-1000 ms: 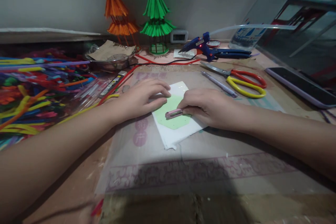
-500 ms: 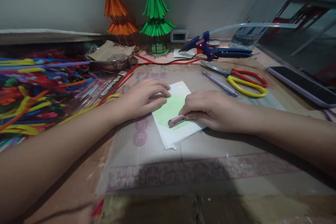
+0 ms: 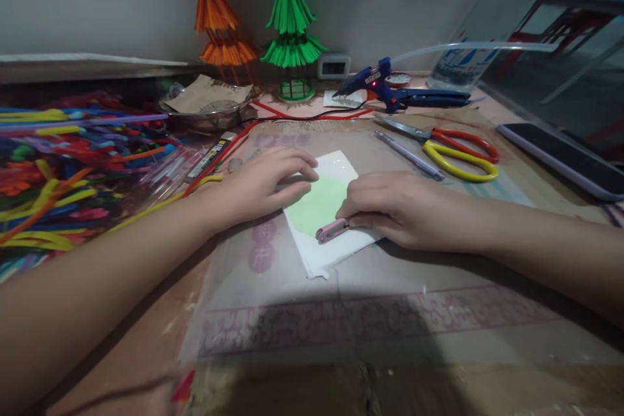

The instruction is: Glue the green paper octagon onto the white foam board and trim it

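A pale green sheet [image 3: 322, 198] with angled corners lies on a white board [image 3: 319, 261] that looks like foam or folded paper. My left hand [image 3: 270, 185] rests at the board's left edge, fingers stretched and apart, fingertips at the green sheet. My right hand [image 3: 390, 208] is closed on a small pink slotted tool, apparently a utility knife [image 3: 332, 231], between thumb and fingers. The knife's rounded end points left over the green sheet's lower edge; its other end is hidden in my hand, and no blade shows.
Scissors [image 3: 461, 159] and a purple pen [image 3: 409, 155] lie beyond my right hand. A blue glue gun [image 3: 365, 81] stands behind, near a green model tree [image 3: 291, 26] and an orange one [image 3: 219, 19]. Pipe cleaners [image 3: 49, 188] pile up at left; a phone [image 3: 560, 159] lies at right.
My right hand with the pink utility knife has shifted slightly right and down along the green sheet's lower edge. My left hand has stayed in place.
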{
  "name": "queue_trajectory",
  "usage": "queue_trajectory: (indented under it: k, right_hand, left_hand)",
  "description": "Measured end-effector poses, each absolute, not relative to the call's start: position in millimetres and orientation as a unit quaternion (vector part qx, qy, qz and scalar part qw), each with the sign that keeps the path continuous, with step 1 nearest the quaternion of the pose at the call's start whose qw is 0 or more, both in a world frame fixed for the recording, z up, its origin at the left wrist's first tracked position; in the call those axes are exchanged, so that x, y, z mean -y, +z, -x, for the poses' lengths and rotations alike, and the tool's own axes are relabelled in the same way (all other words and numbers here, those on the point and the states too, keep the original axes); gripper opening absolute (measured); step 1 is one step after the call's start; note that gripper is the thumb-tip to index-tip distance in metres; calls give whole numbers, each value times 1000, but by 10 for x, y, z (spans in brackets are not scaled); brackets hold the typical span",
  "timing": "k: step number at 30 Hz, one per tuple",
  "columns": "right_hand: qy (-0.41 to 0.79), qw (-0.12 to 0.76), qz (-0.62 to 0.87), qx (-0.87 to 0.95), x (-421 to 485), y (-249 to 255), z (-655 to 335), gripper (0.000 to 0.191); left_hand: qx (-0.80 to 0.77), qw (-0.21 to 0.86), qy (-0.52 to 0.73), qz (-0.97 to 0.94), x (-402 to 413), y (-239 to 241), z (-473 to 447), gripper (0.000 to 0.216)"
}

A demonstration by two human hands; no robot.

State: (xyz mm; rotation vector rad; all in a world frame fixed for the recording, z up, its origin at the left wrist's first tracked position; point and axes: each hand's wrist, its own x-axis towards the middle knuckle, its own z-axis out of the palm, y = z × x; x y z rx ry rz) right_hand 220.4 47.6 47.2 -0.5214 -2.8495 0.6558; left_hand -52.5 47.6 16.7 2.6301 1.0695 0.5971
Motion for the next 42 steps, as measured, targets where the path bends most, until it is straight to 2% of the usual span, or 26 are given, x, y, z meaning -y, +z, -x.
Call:
queue_trajectory:
  k: [7,11,13,16,21,37,42]
  right_hand:
    - [242,112,159,950,-490,458,-2221,19]
    - [216,215,236,923,-536,418,-2173,18]
    - [173,236,263,919,-562,378,-2129,20]
    - [131,191,239,943,-570,329,-2067,23]
    - [134,142,210,958,-466,366,-2034,24]
    - [167,114,169,965,-300,408,-2120,25]
    - [155,164,182,957,-346,378,-2134,25]
  left_hand:
    - [-368,119,205,-899,-475,168,522,25]
    - [-362,117,205,-902,-483,177,509,28]
    - [-360,115,203,-903,-485,178,506,29]
    - [-362,112,204,-903,-486,165,509,27]
    - [-368,109,208,-900,-481,145,522,24]
    - [-373,121,210,-896,-470,159,505,24]
    - [-370,122,213,-896,-475,153,513,25]
